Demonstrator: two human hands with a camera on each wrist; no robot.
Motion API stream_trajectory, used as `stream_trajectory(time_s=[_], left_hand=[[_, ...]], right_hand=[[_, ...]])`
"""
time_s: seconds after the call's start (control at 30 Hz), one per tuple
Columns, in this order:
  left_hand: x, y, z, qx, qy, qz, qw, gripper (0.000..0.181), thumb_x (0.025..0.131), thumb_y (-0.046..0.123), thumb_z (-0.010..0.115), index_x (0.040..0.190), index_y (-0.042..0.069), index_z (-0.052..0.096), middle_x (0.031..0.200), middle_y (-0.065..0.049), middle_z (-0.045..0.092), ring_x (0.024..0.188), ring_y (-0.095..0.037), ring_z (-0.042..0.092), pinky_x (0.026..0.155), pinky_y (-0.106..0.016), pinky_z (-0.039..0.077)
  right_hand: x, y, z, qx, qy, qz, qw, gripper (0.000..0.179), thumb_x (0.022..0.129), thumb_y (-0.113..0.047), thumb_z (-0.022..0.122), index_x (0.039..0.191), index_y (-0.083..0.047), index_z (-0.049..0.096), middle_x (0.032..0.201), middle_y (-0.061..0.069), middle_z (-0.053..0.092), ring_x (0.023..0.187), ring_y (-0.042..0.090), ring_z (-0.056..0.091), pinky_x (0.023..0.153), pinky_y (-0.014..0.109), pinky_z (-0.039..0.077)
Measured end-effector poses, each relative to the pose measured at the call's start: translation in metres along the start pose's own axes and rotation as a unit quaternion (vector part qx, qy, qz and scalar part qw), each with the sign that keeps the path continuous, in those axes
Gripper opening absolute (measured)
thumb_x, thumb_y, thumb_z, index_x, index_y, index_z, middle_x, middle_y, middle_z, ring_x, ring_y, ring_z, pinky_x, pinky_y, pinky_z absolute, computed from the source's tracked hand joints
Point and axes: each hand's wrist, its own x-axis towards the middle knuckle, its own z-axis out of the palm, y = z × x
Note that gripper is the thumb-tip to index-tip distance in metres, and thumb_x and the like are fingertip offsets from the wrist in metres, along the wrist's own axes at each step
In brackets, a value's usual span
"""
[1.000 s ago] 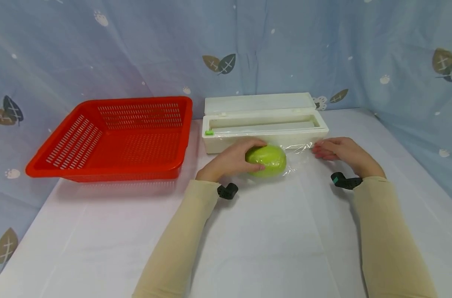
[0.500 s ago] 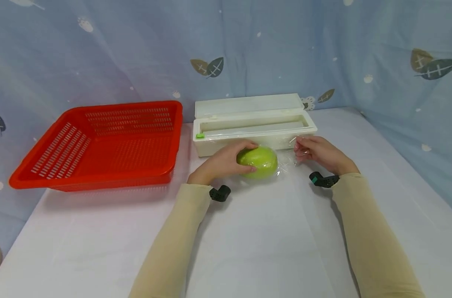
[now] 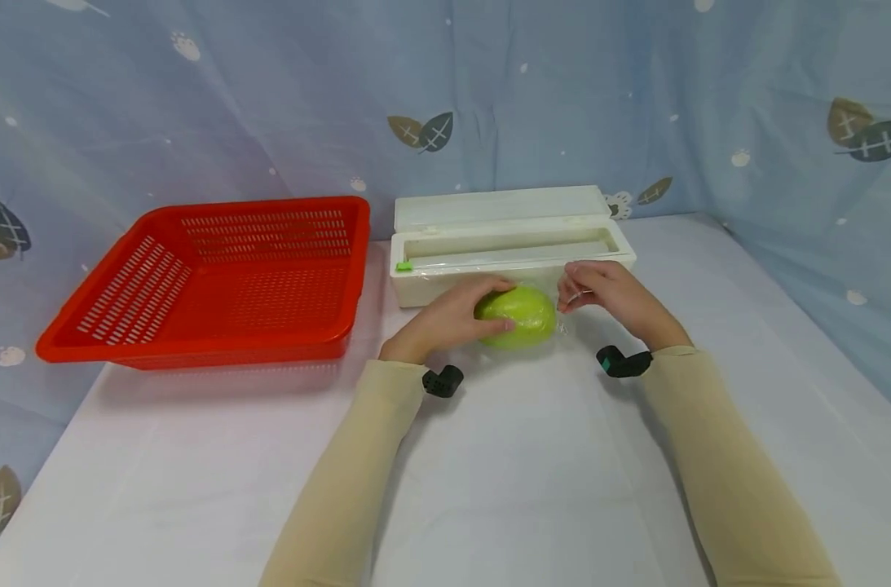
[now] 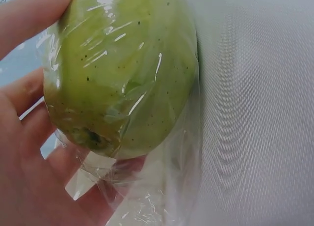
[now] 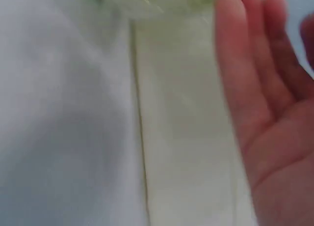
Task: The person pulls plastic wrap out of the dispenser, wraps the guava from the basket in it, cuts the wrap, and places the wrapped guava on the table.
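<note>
A green mango (image 3: pixel 527 318), speckled with small dark dots, lies on the table in clear plastic wrap (image 4: pixel 142 186). My left hand (image 3: pixel 448 322) grips its left side, thumb in front and fingers behind; in the left wrist view some fingers show through loose film below the fruit. Just to the right of the mango, my right hand (image 3: pixel 610 295) has bent fingers, with a shiny strip of the wrap between them. The right wrist view is blurred and shows that hand's fingers reaching to the film at the fruit's end.
Behind the hands stands a white plastic-wrap dispenser box (image 3: pixel 452 285), lid raised, with a green slider (image 3: pixel 404 266) at its left end. A red slotted basket (image 3: pixel 203 352) sits to the left. A patterned blue cloth (image 3: pixel 313 98) hangs behind the white-covered table.
My right hand has come leftward from the dispenser's right end to the mango, gathering the film's loose end closer to it. The left hand keeps its grip on the fruit.
</note>
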Motion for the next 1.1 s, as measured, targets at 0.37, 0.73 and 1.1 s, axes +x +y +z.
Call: stream_trajectory(time_s=[0.37,0.73,1.1], left_hand=[[0.001,-0.001,0.000,0.001,-0.005,0.010,0.9999,0.054,0.082,0.034,0.062,0.129,0.014,0.045,0.129,0.004,0.043,0.119,-0.007,0.036,0.099,-0.021,0.024],[0.002,-0.002,-0.001,-0.003,-0.002,0.000,1.0000,0.054,0.082,0.036,0.062,0.130,0.018,0.044,0.130,0.006,0.042,0.118,-0.007,0.036,0.098,-0.023,0.027],[0.000,-0.001,-0.003,-0.027,-0.006,0.001,0.9996,0.052,0.083,0.037,0.060,0.132,0.032,0.041,0.130,0.017,0.040,0.112,-0.002,0.039,0.093,-0.024,0.032]], right_hand=[[0.006,-0.009,0.032,-0.270,0.055,-0.166,0.9469,0.033,0.096,-0.028,0.038,0.067,-0.014,0.047,0.066,0.000,0.041,0.060,0.014,0.040,0.057,0.029,0.034],[0.007,-0.014,0.049,-0.372,0.046,-0.255,0.8912,0.033,0.094,-0.025,0.045,0.062,-0.019,0.044,0.071,-0.005,0.036,0.061,0.008,0.033,0.057,0.025,0.031],[0.011,-0.014,0.060,-0.383,0.037,-0.316,0.8673,0.029,0.091,-0.023,0.051,0.063,-0.021,0.047,0.081,-0.005,0.041,0.079,0.012,0.039,0.067,0.024,0.032]])
